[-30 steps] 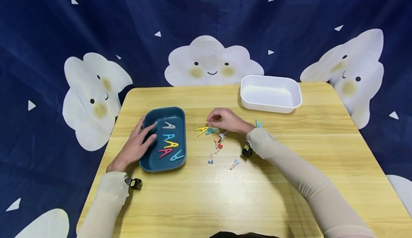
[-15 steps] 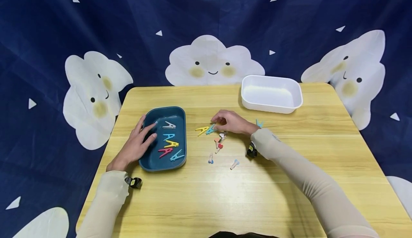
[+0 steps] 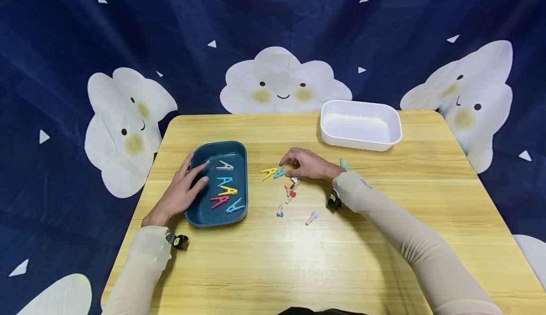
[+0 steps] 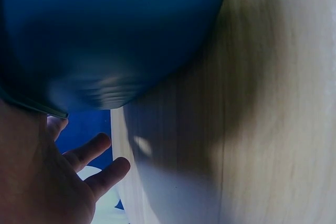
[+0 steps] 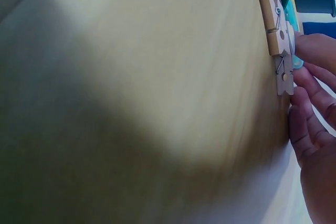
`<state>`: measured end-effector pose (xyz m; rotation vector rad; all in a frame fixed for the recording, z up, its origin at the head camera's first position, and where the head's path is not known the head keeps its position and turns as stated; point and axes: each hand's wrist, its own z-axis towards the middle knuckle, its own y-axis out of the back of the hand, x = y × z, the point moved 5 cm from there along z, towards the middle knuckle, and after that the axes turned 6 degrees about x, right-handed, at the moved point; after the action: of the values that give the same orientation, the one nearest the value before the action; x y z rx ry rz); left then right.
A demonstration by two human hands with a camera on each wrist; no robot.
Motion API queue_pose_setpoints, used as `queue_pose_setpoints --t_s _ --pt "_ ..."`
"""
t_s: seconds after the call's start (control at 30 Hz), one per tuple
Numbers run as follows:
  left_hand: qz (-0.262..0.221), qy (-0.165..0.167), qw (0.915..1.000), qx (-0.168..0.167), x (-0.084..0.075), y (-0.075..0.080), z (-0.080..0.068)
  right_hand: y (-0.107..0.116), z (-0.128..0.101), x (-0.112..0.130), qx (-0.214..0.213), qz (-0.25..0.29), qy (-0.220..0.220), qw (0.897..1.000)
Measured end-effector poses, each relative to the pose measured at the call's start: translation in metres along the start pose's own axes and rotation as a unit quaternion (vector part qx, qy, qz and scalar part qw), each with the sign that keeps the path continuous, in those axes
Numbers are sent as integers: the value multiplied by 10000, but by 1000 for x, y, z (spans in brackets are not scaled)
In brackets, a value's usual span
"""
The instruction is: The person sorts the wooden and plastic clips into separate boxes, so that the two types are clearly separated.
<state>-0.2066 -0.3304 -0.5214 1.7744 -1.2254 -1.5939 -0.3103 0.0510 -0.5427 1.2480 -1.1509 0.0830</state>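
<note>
My left hand [image 3: 181,189] rests over the left rim of a dark teal plastic bin [image 3: 215,223], thumb and a finger inside, other fingers outside; in the left wrist view the fingers [image 4: 107,178] look straight and spread. Several plastic clothespins lie in the bin: a pale one [image 3: 224,166], a red one [image 3: 219,202], a yellow one [image 3: 228,190] and blue ones [image 3: 234,206]. At mid-table my right hand [image 3: 309,164] pinches a blue clothespin [image 3: 279,172] by its handle end, low at the tabletop. A yellow clothespin [image 3: 268,173] lies just left of it.
Small wooden clothespins with hearts [image 3: 292,193] lie close below the right hand, two more with blue hearts [image 3: 313,217] nearer the front. Another blue clothespin [image 3: 344,164] lies behind the right wrist. A white bin [image 3: 360,142] stands at the back right.
My right hand has moved slightly right and down onto the blue clothespin, whose handles have turned between thumb and finger. The left hand has stayed at the bin.
</note>
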Motion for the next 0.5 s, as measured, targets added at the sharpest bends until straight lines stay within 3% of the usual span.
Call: queue_pose_setpoints --t_s 0.5 --pt "-9 -37 10000 -24 0 0 0 4 -1 1 -254 247 98 9993"
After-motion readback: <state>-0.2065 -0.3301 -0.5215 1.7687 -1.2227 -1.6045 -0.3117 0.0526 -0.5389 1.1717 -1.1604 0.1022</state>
